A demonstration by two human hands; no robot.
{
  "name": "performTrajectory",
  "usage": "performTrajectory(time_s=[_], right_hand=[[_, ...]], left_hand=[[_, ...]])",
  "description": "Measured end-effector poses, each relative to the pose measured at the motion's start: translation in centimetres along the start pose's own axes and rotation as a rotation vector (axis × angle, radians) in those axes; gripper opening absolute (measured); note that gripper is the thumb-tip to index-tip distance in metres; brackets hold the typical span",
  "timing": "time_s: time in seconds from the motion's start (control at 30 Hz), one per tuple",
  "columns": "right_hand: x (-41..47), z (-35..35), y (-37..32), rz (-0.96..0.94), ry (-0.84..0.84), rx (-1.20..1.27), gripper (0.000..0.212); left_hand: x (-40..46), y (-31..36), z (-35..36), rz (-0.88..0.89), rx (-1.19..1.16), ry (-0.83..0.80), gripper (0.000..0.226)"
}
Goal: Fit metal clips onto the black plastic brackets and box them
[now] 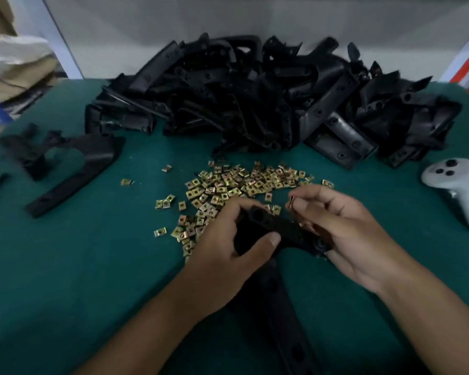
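Gripping a black bracket (266,228) low over the green table (65,266), left hand (228,255) curling round its upper end, thumb pressing the near face. Pinching a small metal clip (290,202) edge-on between right hand (349,234) thumb and forefinger, just above the bracket's top; remaining right fingers tucking under the bracket's right end, hiding it. Running down toward the bottom edge, the bracket's long arm, cut off there. Lying scattered just beyond the hands, a spread of brass-coloured clips (236,182). Piling up behind, a heap of brackets (268,98), single shapes hard to separate. Resting apart at left, blurred, two more brackets (73,163). Sitting at right, a white controller (455,182).
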State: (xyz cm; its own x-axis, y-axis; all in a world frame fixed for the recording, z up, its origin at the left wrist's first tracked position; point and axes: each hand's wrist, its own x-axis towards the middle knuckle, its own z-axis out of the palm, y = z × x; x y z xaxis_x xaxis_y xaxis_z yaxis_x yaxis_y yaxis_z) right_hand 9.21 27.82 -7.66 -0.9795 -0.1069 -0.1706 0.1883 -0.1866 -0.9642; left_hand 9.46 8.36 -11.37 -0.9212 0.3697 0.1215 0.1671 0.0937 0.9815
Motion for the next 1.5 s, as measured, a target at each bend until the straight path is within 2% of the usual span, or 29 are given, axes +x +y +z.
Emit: performTrajectory(time_s=[0.33,0.47,0.67,0.97,1.2,1.5], right_hand=[[0.2,-0.6,0.2,0.051,-0.058,0.045,0.018],[0.0,-0.4,0.2,0.021,-0.048,-0.028,0.015],[-0.2,-0.3,0.1,0.004,-0.089,-0.050,0.006],[-0.1,-0.9,0.0,-0.013,-0.115,-0.124,0.010],[-0.2,-1.2,-0.4,-0.041,-0.151,-0.177,0.005],[-0.4,-0.9,0.0,-0.014,-0.112,-0.193,0.011]], left_hand=[[0.3,0.3,0.1,0.027,-0.103,-0.063,0.031],[0.2,0.3,0.1,0.025,-0.042,-0.014,0.031],[0.4,0.2,0.1,0.064,-0.105,0.009,0.026],[0.3,0.0,0.0,0.049,-0.114,0.014,0.029],[0.3,0.1,0.0,0.046,-0.106,0.006,0.030],[0.5,-0.1,-0.1,0.062,-0.117,-0.005,0.031]])
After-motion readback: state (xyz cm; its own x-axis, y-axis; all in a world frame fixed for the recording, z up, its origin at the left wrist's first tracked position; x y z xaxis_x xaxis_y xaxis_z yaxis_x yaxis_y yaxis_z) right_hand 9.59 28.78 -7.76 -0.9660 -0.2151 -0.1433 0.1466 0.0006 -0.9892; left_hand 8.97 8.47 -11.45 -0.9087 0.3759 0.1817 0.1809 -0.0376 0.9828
